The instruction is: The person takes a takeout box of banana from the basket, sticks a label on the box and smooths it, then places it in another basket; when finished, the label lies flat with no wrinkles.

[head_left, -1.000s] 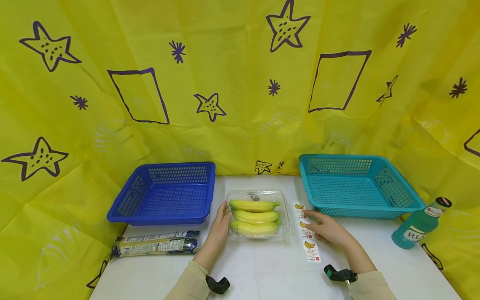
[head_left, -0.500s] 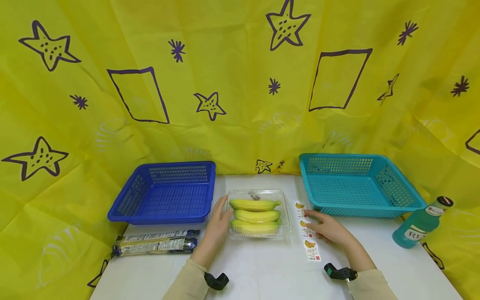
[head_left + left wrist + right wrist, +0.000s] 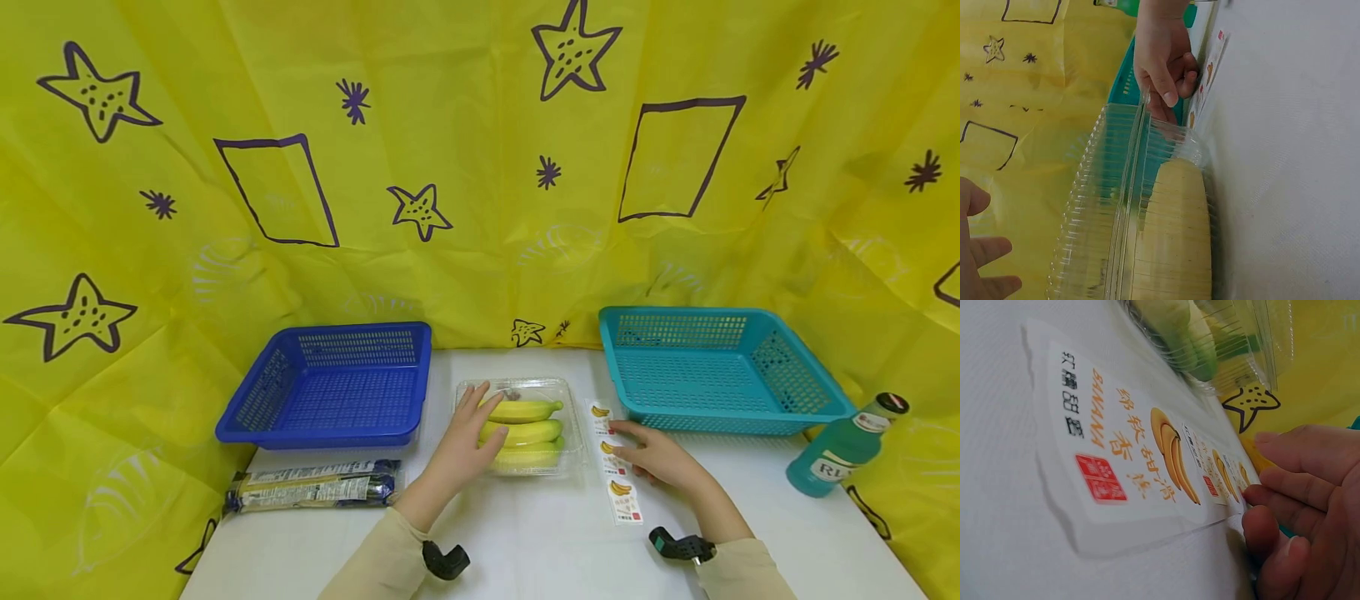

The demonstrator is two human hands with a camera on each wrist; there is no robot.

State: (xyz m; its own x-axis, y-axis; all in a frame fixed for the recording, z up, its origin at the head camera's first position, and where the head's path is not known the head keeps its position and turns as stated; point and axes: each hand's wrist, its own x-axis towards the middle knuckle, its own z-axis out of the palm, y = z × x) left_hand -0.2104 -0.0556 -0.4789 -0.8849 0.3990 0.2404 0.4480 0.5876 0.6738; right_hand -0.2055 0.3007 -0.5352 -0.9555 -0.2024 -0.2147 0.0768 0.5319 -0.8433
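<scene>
A clear plastic clamshell box (image 3: 572, 454) sits closed mid-table with three bananas (image 3: 528, 432) inside. My left hand (image 3: 459, 446) is over the box's left part, fingers spread, hiding the banana ends there. In the left wrist view its fingertips stand apart from the box wall (image 3: 1094, 206). Just right of the box lies a strip of banana stickers (image 3: 624, 502), three labels in a row on a white backing. My right hand (image 3: 663, 461) rests beside the strip, loosely curled fingertips at its right edge by the upper two labels, holding nothing.
A blue basket (image 3: 356, 437) stands at back left, with long printed packets (image 3: 313, 487) in front of it. At back right is a teal basket (image 3: 735, 423). A green bottle (image 3: 832, 458) stands at the far right. Behind hangs a yellow curtain (image 3: 480, 283).
My left hand has moved from the box's left side to the right, over its lid, with fingers spreading. The right hand stays at the sticker strip.
</scene>
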